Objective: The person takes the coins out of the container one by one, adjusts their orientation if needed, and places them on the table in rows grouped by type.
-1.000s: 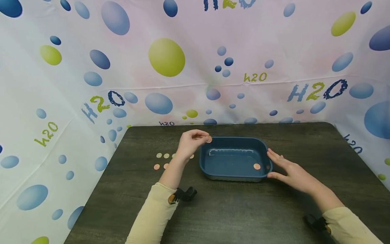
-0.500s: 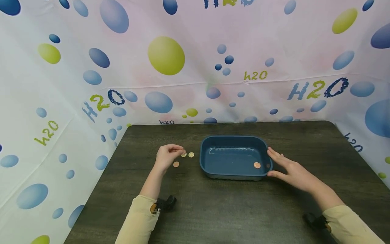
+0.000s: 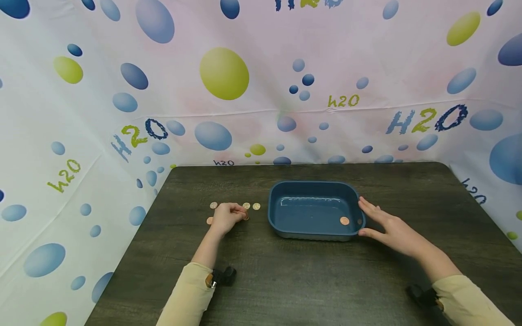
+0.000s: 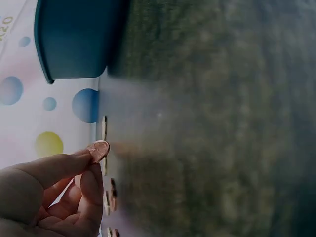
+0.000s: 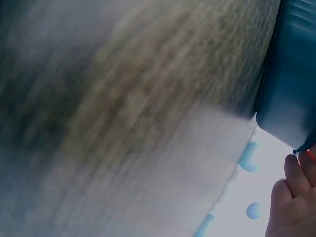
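Observation:
My left hand (image 3: 226, 218) is low over the table, left of the blue dish. Between thumb and fingertip it pinches a copper coin (image 4: 98, 150), tilted up in the left wrist view. Just behind the fingertips lie two gold-coloured coins (image 3: 256, 206). Left of the hand are a pale coin (image 3: 213, 205) and a copper coin (image 3: 210, 220); the hand covers part of this group. My right hand (image 3: 393, 233) touches the right end of the blue dish (image 3: 316, 235), fingers extended along its rim. Inside the dish, toward the right, lies one copper coin (image 3: 344, 221).
The dark wooden table (image 3: 318, 285) reaches back to a white curtain (image 3: 269, 54) with blue and green dots, which also runs along the left side. A black wrist camera (image 3: 225, 275) sits under the left sleeve's cuff.
My left hand has moved left from the dish's left rim, where it held a copper coin, to the coins, then lower toward the table. The right hand and the dish stay put.

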Motion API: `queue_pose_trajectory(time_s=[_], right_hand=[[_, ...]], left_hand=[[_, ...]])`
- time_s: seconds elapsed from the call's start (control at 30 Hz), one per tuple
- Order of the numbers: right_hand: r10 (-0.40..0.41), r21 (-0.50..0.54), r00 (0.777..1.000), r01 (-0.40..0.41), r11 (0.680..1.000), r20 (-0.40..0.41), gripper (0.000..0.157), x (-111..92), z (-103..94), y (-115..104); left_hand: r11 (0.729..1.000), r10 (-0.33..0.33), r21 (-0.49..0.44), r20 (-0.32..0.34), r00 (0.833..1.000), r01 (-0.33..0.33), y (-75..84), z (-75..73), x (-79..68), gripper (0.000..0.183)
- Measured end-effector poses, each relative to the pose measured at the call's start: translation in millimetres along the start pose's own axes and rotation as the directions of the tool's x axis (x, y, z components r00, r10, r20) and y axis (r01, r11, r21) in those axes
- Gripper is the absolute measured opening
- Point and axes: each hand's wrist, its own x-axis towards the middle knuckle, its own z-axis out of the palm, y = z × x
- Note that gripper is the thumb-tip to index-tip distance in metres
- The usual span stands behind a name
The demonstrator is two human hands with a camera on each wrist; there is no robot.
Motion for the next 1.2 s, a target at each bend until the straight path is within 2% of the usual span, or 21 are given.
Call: queue_pose_trajectory(time_s=[0.2, 0.37, 0.83, 1.0, 1.2], right_hand=[[-0.002, 0.005, 1.0, 0.002, 1.0, 0.0, 0.083, 1, -0.7, 0], [-0.002, 0.005, 1.0, 0.002, 1.0, -0.002, 0.083, 1, -0.5, -1], [0.001, 0.002, 1.0, -0.001, 1.0, -0.001, 0.084, 1, -0.4, -1], [0.0, 0.002, 1.0, 0.0, 1.0, -0.002, 0.084, 0, 0.0, -1], [-0.001, 0.006, 1.0, 0.001, 1.0, 0.001, 0.083, 0, -0.1, 0]], left_hand=[[0.993, 0.075, 0.092, 0.001, 0.997, -0.075, -3.5, 3.2, 0.4, 0.004], [0.988, 0.097, 0.122, -0.003, 0.995, -0.096, -4.5, 4.7, 2.2, 0.006], [0.983, 0.106, 0.154, -0.015, 0.994, -0.102, -3.1, 7.5, 3.1, 0.009], [0.986, 0.085, 0.147, -0.017, 0.996, -0.082, -1.3, 7.2, 3.0, 0.01], [0.992, 0.059, 0.118, -0.047, 0.997, -0.053, 8.8, -1.8, 4.6, 0.01]])
